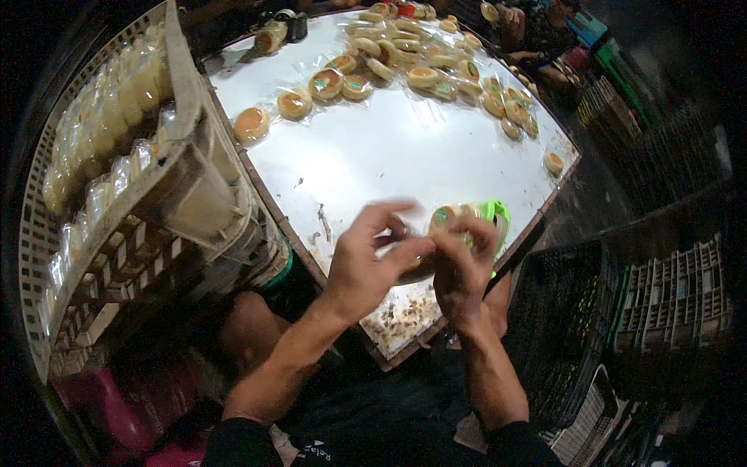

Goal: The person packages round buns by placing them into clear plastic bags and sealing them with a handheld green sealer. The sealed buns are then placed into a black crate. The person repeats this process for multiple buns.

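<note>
My left hand [367, 262] and my right hand [467, 262] meet over the near corner of a white tabletop [356, 157], fingers curled and blurred by motion. A brownish patch shows beneath the fingertips; whether they grip it or any clear film cannot be made out. Just beyond my right fingers lies a clear-wrapped pack of round pastries [442, 217] with a green label. A bright green tape dispenser [497, 211] stands beside the pack, partly hidden by my right hand.
Wrapped round pastries [327, 83] spread across the far table, with a heap [402, 44] behind. One pastry [553, 163] sits near the right edge. At left, a plastic crate [181, 76] holds bagged goods. More crates [671, 298] stand at right. Another person [528, 35] is at far right.
</note>
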{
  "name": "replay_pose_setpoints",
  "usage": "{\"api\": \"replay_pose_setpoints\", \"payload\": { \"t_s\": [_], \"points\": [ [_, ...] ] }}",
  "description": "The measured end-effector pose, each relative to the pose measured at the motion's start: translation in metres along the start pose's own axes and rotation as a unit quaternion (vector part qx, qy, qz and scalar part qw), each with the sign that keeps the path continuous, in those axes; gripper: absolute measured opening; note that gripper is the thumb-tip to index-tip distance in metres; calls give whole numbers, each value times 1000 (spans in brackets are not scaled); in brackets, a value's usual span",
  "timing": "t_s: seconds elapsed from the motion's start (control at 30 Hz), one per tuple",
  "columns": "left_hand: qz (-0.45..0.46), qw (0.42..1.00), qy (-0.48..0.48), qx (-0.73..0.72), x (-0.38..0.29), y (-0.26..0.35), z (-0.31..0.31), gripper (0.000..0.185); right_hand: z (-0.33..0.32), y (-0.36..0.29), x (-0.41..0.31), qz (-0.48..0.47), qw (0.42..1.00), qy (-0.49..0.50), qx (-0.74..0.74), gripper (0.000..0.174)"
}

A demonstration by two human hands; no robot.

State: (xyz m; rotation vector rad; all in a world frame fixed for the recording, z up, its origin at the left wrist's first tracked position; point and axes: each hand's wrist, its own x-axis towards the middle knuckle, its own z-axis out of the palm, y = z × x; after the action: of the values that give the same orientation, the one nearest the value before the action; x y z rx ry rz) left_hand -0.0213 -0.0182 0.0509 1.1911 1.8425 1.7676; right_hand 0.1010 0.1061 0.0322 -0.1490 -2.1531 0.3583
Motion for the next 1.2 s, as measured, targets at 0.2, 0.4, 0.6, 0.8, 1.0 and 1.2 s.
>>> {"api": "replay_pose_setpoints", "payload": {
  "t_s": [0.2,0.4,0.6,0.8,1.0,1.2],
  "points": [
    [-9,990,135,-25,-9,-9,26,15,5,-10,11,302,892,45,333,9],
    [-108,932,156,-308,-14,-25,53,18,4,-30,-10,397,835,178,335,33],
    [-131,929,94,-333,-10,-43,61,14,-43,78,-124,536,843,37,-39,39],
    [-143,937,89,-307,-6,-53,66,15,-37,99,-127,609,790,63,-3,44],
    [-173,939,107,-276,-14,-73,76,20,-19,36,-144,634,758,70,134,30],
    [-177,944,107,-258,-16,-82,76,26,19,-31,-49,407,896,78,160,9]
  ]
}}
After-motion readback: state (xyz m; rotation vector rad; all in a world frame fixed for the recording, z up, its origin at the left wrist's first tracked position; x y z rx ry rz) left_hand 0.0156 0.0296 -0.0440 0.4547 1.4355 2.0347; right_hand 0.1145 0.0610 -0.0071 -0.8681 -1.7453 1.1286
